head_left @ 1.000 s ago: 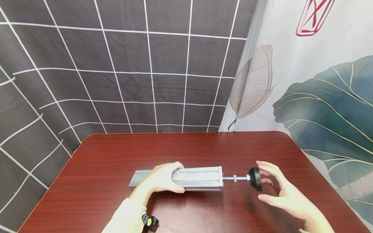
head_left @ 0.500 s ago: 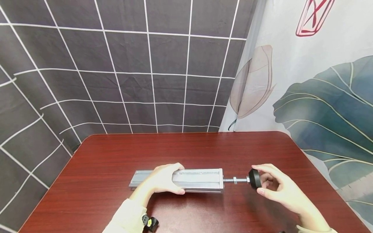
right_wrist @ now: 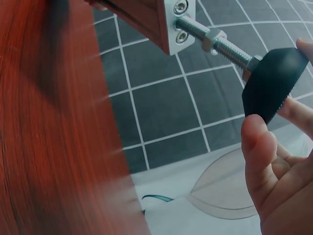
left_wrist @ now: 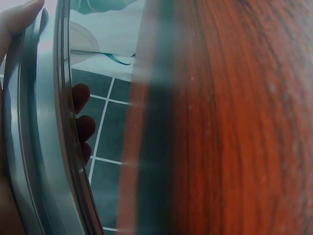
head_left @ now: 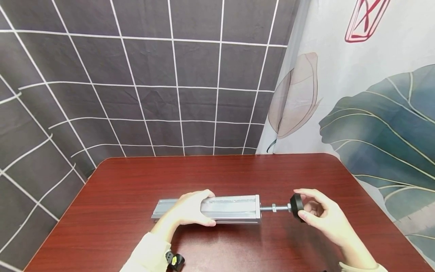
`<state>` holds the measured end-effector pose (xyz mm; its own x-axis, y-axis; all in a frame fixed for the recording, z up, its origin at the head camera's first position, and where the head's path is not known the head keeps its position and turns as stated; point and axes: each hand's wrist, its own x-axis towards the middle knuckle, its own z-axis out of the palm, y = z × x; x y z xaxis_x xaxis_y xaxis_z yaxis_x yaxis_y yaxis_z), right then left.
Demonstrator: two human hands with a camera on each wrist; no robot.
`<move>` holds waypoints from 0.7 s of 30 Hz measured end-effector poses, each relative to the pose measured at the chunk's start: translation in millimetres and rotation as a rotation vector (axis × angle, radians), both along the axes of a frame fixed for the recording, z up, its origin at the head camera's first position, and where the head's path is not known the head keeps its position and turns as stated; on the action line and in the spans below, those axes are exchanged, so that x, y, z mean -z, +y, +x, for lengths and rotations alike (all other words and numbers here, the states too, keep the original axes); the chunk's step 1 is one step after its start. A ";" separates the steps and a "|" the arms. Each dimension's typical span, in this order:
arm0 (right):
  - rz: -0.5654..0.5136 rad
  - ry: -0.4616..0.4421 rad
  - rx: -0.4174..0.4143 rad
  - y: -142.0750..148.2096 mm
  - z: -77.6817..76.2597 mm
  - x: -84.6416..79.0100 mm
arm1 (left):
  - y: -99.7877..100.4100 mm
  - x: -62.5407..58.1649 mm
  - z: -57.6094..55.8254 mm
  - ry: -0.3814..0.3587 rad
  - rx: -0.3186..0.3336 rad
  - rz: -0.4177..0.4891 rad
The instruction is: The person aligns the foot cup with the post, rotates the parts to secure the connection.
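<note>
In the head view my left hand [head_left: 193, 207] grips a silver aluminium profile [head_left: 231, 207] around its middle, thumb on the near side. The left wrist view shows fingertips [left_wrist: 85, 128] curled round the far side of the profile [left_wrist: 49, 127]. From the profile's right end plate [right_wrist: 180, 29] a threaded rod [right_wrist: 232, 52] with a hex nut [right_wrist: 213, 40] sticks out. A round black levelling foot [right_wrist: 274, 83] is on the rod's end. My right hand [head_left: 323, 215] pinches this foot by its rim between thumb and fingers. The profile appears held above the table.
The red-brown wooden table [head_left: 217, 172] lies under both hands. Behind it hangs a dark grey cloth [head_left: 153, 94] with a white grid, and a white leaf-patterned curtain [head_left: 302, 34] is at the right. A small black device [head_left: 175, 260] sits at my left wrist.
My right hand has closed in from beside the levelling foot and now pinches its rim. The foot's tilt shifts slightly. My left hand and the profile stay nearly in place.
</note>
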<state>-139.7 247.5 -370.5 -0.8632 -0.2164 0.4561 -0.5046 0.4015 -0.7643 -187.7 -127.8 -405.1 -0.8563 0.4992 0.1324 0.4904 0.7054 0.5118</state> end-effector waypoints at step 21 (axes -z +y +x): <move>-0.020 0.020 0.020 -7.2 3.6 -6.3 | 2.1 -2.5 -0.3 0.044 0.011 -0.091</move>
